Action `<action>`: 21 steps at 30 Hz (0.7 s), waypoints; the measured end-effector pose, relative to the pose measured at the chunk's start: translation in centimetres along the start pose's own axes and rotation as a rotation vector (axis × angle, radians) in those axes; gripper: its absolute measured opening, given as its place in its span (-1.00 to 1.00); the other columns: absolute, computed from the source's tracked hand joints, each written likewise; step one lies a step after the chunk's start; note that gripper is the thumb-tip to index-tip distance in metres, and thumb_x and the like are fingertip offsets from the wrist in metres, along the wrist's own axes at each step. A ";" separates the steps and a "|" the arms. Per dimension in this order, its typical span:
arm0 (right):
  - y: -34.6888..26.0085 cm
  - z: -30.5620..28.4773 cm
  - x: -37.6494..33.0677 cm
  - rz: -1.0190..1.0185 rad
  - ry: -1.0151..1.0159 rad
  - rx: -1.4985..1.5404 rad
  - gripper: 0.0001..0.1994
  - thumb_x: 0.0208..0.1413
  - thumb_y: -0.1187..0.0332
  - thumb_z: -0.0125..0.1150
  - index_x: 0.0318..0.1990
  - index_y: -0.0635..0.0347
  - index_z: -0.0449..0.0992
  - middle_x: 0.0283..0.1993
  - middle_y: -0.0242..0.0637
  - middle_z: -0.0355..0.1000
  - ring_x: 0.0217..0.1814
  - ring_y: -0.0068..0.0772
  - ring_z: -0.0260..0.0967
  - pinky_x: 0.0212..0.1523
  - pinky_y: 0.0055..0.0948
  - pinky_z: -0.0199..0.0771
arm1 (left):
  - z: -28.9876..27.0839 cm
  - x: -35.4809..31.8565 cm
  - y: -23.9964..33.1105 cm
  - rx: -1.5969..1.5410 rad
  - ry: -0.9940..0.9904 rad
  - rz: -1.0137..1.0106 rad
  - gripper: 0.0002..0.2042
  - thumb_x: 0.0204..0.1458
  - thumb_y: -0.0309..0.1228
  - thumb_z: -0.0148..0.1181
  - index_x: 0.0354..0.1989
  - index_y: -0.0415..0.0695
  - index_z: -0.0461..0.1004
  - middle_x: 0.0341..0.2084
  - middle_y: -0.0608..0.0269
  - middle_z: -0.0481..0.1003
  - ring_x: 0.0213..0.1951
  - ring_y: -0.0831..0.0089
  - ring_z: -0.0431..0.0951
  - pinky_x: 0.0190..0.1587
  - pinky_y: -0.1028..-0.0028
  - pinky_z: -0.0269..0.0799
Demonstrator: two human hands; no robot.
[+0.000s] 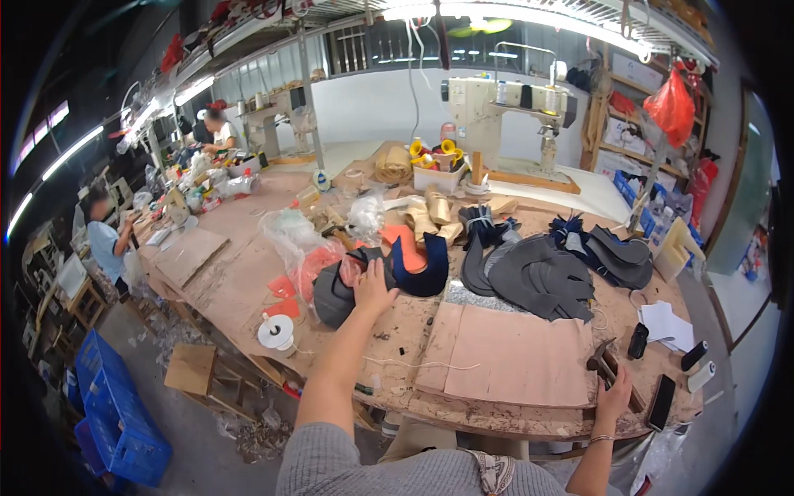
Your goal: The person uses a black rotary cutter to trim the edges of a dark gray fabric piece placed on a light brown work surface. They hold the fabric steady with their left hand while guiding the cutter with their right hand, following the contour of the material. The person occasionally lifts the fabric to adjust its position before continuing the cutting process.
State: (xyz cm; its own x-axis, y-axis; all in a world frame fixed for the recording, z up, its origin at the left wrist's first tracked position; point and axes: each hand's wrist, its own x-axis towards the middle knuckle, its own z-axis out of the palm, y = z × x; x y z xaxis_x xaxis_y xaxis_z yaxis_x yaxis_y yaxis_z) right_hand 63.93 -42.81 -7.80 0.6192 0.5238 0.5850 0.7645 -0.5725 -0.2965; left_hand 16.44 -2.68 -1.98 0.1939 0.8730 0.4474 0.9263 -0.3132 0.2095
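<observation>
Taking the pinkish board (513, 360) on the bench (240, 289) as the clock's centre, the left hand (375, 289) lies at ten o'clock, fingers extended over the dark grey pieces (335, 302); I cannot tell whether it pinches any. A clear and red plastic bag (291, 236) lies just beyond these pieces, and a curved navy piece (430, 269) sits between ten and eleven. The right hand (614, 395) is at four o'clock, its fingers bent at the hammer (602, 355); whether they close around it, I cannot tell. A black phone (661, 403) lies near that hand, also toward four. The stack of grey cut pieces (542, 277) spreads between twelve and one, white papers (664, 325) lie between two and three, and a white spool (277, 332) stands at nine.
</observation>
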 end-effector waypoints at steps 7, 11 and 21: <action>0.1 0.1 0.4 -0.003 0.008 -0.003 -0.44 0.05 0.15 0.36 0.17 0.18 0.39 0.21 -0.11 0.35 0.22 0.05 0.30 0.19 -0.10 0.33 | 2.1 2.6 -1.9 0.104 0.359 -0.182 -0.39 0.03 -0.37 0.08 0.33 -0.15 0.20 0.30 0.12 0.25 0.16 0.01 0.39 0.23 0.02 0.19; 0.5 0.7 0.5 -0.011 0.040 -0.054 -0.46 0.08 0.11 0.32 0.17 0.16 0.41 0.20 -0.17 0.37 0.19 0.03 0.31 0.15 -0.08 0.31 | 2.9 2.6 1.6 0.099 -0.180 -0.175 -0.18 0.17 0.29 -0.14 0.43 -0.09 0.12 0.48 0.16 -0.04 0.50 -0.02 -0.25 0.39 -0.26 -0.44; -0.6 -0.3 0.5 -0.015 0.067 -0.157 -0.50 0.09 0.08 0.30 0.11 0.16 0.45 0.16 -0.24 0.39 0.29 -0.05 0.20 0.28 -0.01 0.09 | 3.1 4.1 8.5 -0.062 -0.214 -0.369 -0.19 0.06 -0.32 0.30 0.44 -0.08 -0.05 0.39 -0.13 -0.08 0.03 -0.15 0.50 0.00 0.06 0.48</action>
State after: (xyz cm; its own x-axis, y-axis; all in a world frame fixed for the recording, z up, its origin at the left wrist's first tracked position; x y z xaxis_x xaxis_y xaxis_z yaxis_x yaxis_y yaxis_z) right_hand 63.73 -42.38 -7.08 0.5908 0.4924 0.6391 0.7326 -0.6592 -0.1693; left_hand 26.16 -0.61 -1.02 -0.0781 0.9865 0.1439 0.9261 0.0184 0.3768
